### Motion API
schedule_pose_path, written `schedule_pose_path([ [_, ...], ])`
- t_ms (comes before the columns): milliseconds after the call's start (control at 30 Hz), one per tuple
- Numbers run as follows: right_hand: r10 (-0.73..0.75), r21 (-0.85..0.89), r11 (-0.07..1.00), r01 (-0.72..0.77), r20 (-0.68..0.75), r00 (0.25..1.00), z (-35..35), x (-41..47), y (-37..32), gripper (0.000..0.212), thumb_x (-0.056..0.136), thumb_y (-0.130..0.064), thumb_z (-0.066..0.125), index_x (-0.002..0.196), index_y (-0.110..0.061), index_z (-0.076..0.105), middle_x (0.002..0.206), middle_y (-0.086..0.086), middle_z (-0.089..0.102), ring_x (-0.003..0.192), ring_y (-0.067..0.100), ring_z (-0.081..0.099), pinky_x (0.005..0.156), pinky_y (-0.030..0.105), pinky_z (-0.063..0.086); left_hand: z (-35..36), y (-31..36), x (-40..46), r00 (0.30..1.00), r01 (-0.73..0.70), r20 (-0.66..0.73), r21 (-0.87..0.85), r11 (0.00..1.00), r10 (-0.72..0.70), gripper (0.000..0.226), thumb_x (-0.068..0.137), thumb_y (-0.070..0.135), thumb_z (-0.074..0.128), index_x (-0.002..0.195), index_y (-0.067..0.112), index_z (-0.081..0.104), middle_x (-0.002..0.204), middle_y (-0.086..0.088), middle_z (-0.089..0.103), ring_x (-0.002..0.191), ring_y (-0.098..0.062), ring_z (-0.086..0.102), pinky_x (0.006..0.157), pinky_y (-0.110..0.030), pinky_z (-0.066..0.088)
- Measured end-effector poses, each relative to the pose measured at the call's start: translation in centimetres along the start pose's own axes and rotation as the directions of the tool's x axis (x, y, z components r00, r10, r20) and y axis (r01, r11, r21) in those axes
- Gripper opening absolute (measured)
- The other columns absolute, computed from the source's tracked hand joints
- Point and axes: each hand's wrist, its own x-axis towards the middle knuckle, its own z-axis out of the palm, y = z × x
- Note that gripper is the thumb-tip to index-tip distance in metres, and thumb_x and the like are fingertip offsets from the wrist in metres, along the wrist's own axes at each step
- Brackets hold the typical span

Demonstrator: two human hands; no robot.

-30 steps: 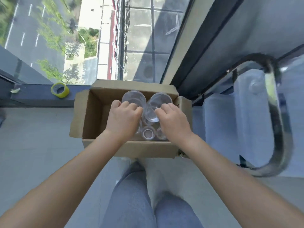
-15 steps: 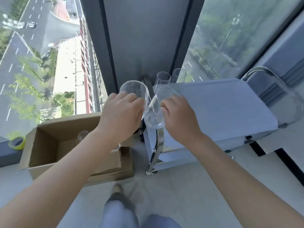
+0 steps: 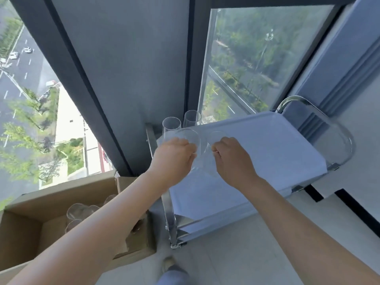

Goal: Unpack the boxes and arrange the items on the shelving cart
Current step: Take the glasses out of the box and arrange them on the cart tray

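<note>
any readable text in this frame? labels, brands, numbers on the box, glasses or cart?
None readable.
cardboard box: plain brown faces, no print shows.
glasses held by the left hand and right hand, and those standing on the cart: clear, no markings visible.
Cart top: blank white.
Street outside the window: only lane markings, no legible signs.

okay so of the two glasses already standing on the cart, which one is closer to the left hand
The nearer standing glass, directly behind the left hand. The other standing glass is farther back and to its right, by the window.
</note>
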Motion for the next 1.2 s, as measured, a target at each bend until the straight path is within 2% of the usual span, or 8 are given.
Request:
schedule_pose_path([
  [167, 0.033, -0.036, 0.999, -0.031, 0.055, 0.998, 1.3, 3.4, 4.2, 0.017, 0.091, -0.002, 0.044, 0.094, -0.003, 0.061, 0.095, 0.01, 0.055, 0.096, 0.026, 0.048, 0.067, 0.035, 0.042, 4.8, 0.0, 3.9, 0.983, 0.057, 0.18, -0.077, 0.995, -0.042, 0.01, 0.077, 0.009, 0.066, 0.067, 0.006, 0.066, 0.06, -0.007, 0.058, 0.06, -0.029, 0.057, 0.051, -0.027, 0.033],
  [300, 0.052, -0.03, 0.998, -0.05, 0.062, 0.997, 2.2, 5.8, 7.5, 0.015, 0.089, 0.001, 0.048, 0.09, 0.002, 0.063, 0.089, 0.015, 0.057, 0.09, 0.033, 0.051, 0.064, 0.039, 0.045, 8.0, 0.3, 6.7, 0.961, 0.118, 0.261, -0.085, 0.989, -0.092, 0.02, 0.094, 0.017, 0.048, 0.094, 0.008, 0.066, 0.089, -0.008, 0.062, 0.091, -0.029, 0.055, 0.068, -0.03, 0.038],
  [400, 0.061, -0.05, 0.997, -0.057, 0.078, 0.995, 2.8, 7.7, 10.1, 0.015, 0.089, 0.0, 0.048, 0.09, 0.002, 0.063, 0.089, 0.014, 0.058, 0.09, 0.031, 0.051, 0.064, 0.039, 0.046, 10.0, 0.5, 9.2, 0.942, 0.129, 0.319, -0.051, 0.99, -0.106, 0.026, 0.099, 0.024, 0.038, 0.107, 0.014, 0.061, 0.102, -0.003, 0.059, 0.103, -0.022, 0.049, 0.071, -0.025, 0.032],
  [533, 0.035, -0.041, 0.999, -0.032, 0.064, 0.997, 3.7, 10.7, 14.1, 0.01, 0.084, 0.004, 0.053, 0.079, 0.002, 0.062, 0.079, 0.013, 0.057, 0.082, 0.032, 0.052, 0.055, 0.037, 0.046, 12.5, 1.0, 12.6, 0.929, 0.179, 0.337, -0.04, 0.983, -0.155, 0.026, 0.099, 0.021, 0.04, 0.105, 0.01, 0.062, 0.102, -0.007, 0.06, 0.103, -0.026, 0.051, 0.076, -0.03, 0.037],
  [733, -0.075, -0.028, 0.997, 0.077, 0.076, 0.994, 4.5, 15.2, 19.4, 0.017, 0.064, 0.011, 0.069, 0.062, -0.002, 0.058, 0.062, 0.008, 0.054, 0.064, 0.03, 0.055, 0.041, 0.023, 0.031, 16.0, 1.5, 17.9, 0.891, 0.269, 0.364, 0.056, 0.961, -0.271, 0.026, 0.1, 0.023, 0.036, 0.104, 0.014, 0.061, 0.103, -0.002, 0.06, 0.104, -0.021, 0.05, 0.077, -0.029, 0.04],
  [900, -0.166, 0.005, 0.986, 0.166, 0.076, 0.983, 5.6, 17.9, 22.0, 0.024, 0.056, 0.013, 0.072, 0.059, -0.003, 0.056, 0.06, 0.007, 0.052, 0.059, 0.029, 0.055, 0.04, 0.022, 0.032, 18.1, 1.5, 20.1, 0.874, 0.294, 0.366, 0.128, 0.947, -0.321, 0.021, 0.1, 0.019, 0.041, 0.107, 0.015, 0.06, 0.106, 0.0, 0.06, 0.107, -0.02, 0.048, 0.075, -0.024, 0.035],
  [1100, -0.211, 0.044, 0.977, 0.209, 0.059, 0.976, 7.6, 19.5, 23.5, 0.023, 0.058, 0.013, 0.073, 0.06, -0.003, 0.057, 0.062, 0.007, 0.054, 0.06, 0.029, 0.055, 0.044, 0.021, 0.031, 20.0, 0.8, 20.3, 0.822, 0.353, 0.418, 0.159, 0.922, -0.386, 0.022, 0.097, 0.016, 0.048, 0.116, 0.016, 0.059, 0.112, 0.002, 0.059, 0.113, -0.019, 0.044, 0.082, -0.025, 0.04],
  [1200, -0.22, 0.055, 0.975, 0.216, 0.074, 0.973, 8.6, 19.4, 24.1, 0.024, 0.057, 0.014, 0.073, 0.06, -0.003, 0.057, 0.06, 0.007, 0.054, 0.059, 0.029, 0.055, 0.042, 0.021, 0.032, 20.1, 1.0, 19.9, 0.849, 0.334, 0.386, 0.135, 0.933, -0.36, 0.013, 0.084, 0.01, 0.068, 0.098, 0.01, 0.068, 0.092, -0.004, 0.065, 0.098, -0.025, 0.057, 0.065, -0.03, 0.049],
])
